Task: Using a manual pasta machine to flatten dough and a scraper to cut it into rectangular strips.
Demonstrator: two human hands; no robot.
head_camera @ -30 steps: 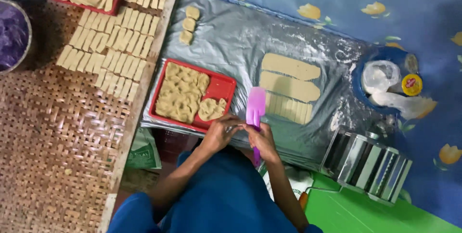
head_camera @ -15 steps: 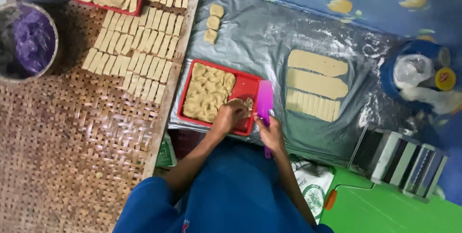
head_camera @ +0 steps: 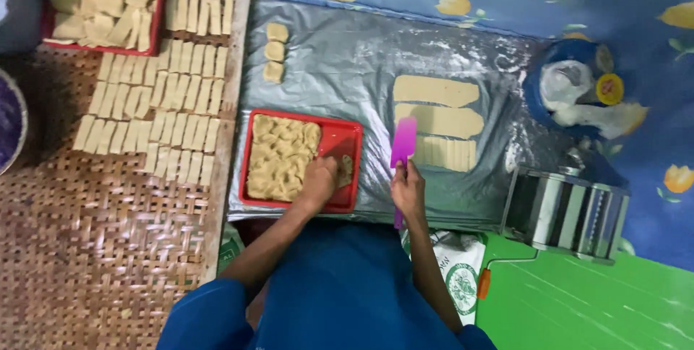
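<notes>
The left hand [head_camera: 320, 180] lies inside the red tray [head_camera: 345, 140], its fingers curled down onto the dough pieces [head_camera: 278, 158] at the tray's 4 o'clock corner; whether they pinch a piece cannot be told. Those pieces fill the tray's left and middle, leaving a bare red strip on the right. The right hand [head_camera: 409, 189], just at 3 o'clock of the tray, has its fingers closed around the handle of a pink scraper [head_camera: 403, 144], whose blade points to 12 o'clock and rests near the cut dough [head_camera: 450, 155]. Above that, two uncut dough strips [head_camera: 436, 91] lie on the floured silver sheet [head_camera: 347, 61]. At the sheet's 11 o'clock corner sit three small dough squares [head_camera: 275, 51] in a column. At 9 o'clock of the tray, rows of cut sticks [head_camera: 155, 104] cover a woven mat [head_camera: 87, 249], with a second red tray [head_camera: 101, 6] of larger pieces at its top. At 3 o'clock of the sheet stand a metal roller machine [head_camera: 567, 209] and, above it, a blue bowl [head_camera: 571, 86] holding a plastic bag.
</notes>
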